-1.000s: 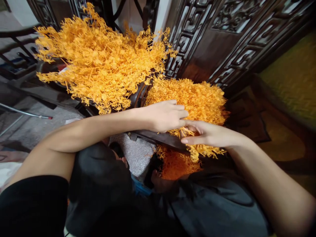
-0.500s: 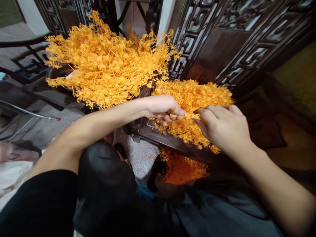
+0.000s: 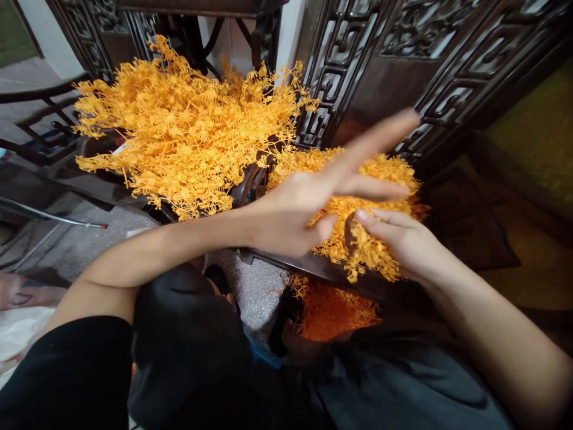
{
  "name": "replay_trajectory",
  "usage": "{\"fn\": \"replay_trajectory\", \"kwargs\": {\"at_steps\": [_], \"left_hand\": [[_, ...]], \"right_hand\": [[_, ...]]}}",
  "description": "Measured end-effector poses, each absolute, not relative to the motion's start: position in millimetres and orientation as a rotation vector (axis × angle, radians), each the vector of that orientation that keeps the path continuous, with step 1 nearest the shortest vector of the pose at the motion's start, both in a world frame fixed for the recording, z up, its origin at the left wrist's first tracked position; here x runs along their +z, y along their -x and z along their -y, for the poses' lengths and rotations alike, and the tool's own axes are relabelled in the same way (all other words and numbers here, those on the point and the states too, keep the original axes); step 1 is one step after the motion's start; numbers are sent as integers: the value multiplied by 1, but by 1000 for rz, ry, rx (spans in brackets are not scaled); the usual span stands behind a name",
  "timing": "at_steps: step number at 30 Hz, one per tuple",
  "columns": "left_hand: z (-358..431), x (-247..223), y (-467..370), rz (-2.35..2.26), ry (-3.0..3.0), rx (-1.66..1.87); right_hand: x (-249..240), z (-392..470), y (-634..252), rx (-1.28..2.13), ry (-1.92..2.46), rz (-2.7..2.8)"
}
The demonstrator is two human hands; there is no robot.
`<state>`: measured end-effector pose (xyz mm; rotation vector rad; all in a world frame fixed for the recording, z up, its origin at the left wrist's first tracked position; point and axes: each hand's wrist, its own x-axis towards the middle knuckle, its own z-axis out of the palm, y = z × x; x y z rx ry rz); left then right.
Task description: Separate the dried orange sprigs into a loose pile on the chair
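Across the dark wooden seat [image 3: 313, 266] spreads a smaller yellow heap [image 3: 308, 160], beside the larger yellow bunch [image 3: 188, 125]. Above the heap I see the left hand [image 3: 304, 209], fingers splayed and blurred; the right hand [image 3: 396, 236] pinches a yellow sprig [image 3: 371, 254].

Left hand [image 3: 299, 209]: fingers motion-blurred, screening part of the smaller orange pile [image 3: 385, 173]; contact with it indeterminate. Right hand [image 3: 398, 239]: some fingers hidden. Below that pile, the desk [image 3: 322, 267] is largely concealed; its far edge is not visible.
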<state>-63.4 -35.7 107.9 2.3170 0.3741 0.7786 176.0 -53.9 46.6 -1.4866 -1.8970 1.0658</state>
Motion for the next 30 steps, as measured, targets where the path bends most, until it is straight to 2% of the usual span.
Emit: {"fn": "replay_trajectory", "kwargs": {"at_steps": [4,9,13,18,22,27,30], "left_hand": [[38,76,60,-374,-2944,622],[44,45,52,-684,-3285,439],[59,30,49,-640,-3294,369],[75,9,50,-550,-2933,164],[67,-9,53,-663,-2410,-45],[36,-27,55,-697,-1870,-25],[17,-34,55,-647,-1667,-7]], "right_hand": [[47,53,-170,1530,1305,1875],[34,46,-169,1811,1278,2035],[27,39,-175,2075,1132,2171],[20,32,-176,2282,891,2394],[13,29,-169,2047,1036,2612],[15,29,-163,1225,1390,2869],[17,27,-163,971,1427,2858]]}}
